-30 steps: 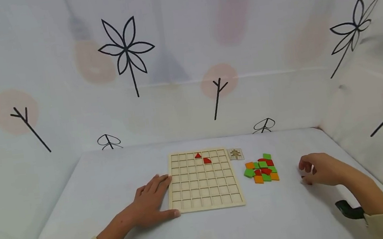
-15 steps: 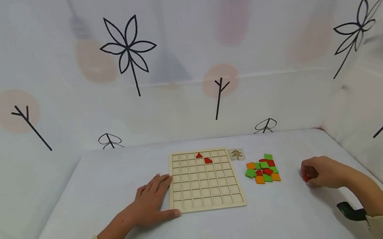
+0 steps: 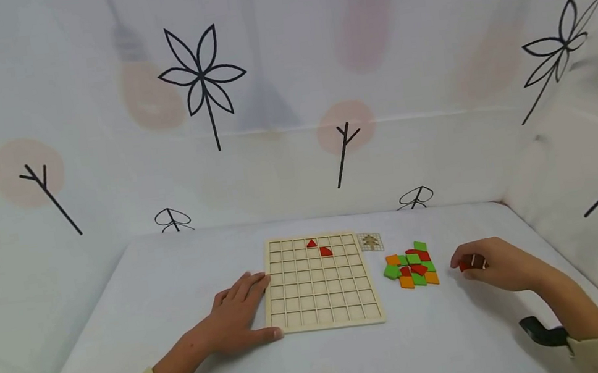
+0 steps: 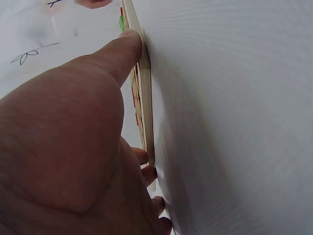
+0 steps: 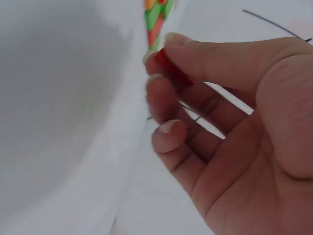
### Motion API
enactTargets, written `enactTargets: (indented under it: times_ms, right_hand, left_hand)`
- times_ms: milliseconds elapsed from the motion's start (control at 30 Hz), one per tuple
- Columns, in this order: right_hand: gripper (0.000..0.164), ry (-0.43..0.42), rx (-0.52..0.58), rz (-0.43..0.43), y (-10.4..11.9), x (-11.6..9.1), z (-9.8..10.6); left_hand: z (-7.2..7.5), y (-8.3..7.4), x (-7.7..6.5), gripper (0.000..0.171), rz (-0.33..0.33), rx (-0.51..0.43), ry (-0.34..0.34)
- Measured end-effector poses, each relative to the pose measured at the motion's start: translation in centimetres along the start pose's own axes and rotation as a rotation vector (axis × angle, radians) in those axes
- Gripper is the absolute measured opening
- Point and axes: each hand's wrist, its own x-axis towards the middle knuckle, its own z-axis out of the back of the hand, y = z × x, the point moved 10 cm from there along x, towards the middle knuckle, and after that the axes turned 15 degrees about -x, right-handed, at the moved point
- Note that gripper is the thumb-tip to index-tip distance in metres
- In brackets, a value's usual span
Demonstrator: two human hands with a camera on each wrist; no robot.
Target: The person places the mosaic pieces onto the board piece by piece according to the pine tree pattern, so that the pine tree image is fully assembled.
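In the head view a pale wooden grid board (image 3: pixel 320 283) lies on the white table. A red triangle (image 3: pixel 311 243) and a red piece with one rounded side (image 3: pixel 326 251) sit in its upper cells. My left hand (image 3: pixel 234 316) rests flat at the board's left side, its fingertips and thumb touching the edge. My right hand (image 3: pixel 501 264), off to the right, pinches a small red puzzle piece (image 5: pixel 171 67) between thumb and fingers, above the table. The fingers partly cover this piece, so its full shape is hidden.
Several green, orange and red flat pieces (image 3: pixel 411 265) lie bunched to the right of the board. A small card with a tree pattern on a grid (image 3: pixel 370 242) lies by the board's upper right corner. Patterned white cloth (image 3: pixel 275 177) walls the table's back and sides.
My right hand has closed its fingers on a red piece at the table's right, lifted it and shifted left toward the bunched pieces. My left hand has stayed on the board's edge.
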Motion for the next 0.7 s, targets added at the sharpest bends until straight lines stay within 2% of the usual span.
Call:
enactTargets:
  times_ms: [233, 433, 600, 700]
  right_hand:
    - [0.013, -0.095, 0.072, 0.095, 3.3, 0.8, 1.9]
    - [0.02, -0.16, 0.063, 0.115, 5.8, 2.7, 2.8]
    - [0.023, -0.211, 0.116, 0.179, 8.5, 4.4, 3.5]
    - [0.023, -0.21, 0.166, 0.213, 10.1, 5.6, 3.6]
  left_hand:
    - [0.0, 0.1, 0.1, 0.108, 0.005, 0.002, 0.001]
    - [0.1, -0.1, -0.2, 0.107, 0.004, -0.005, 0.0]
    - [0.2, 0.0, -0.2, 0.106, -0.002, -0.01, 0.0]
    - [0.1, -0.1, -0.1, 0.107, -0.006, -0.01, 0.004]
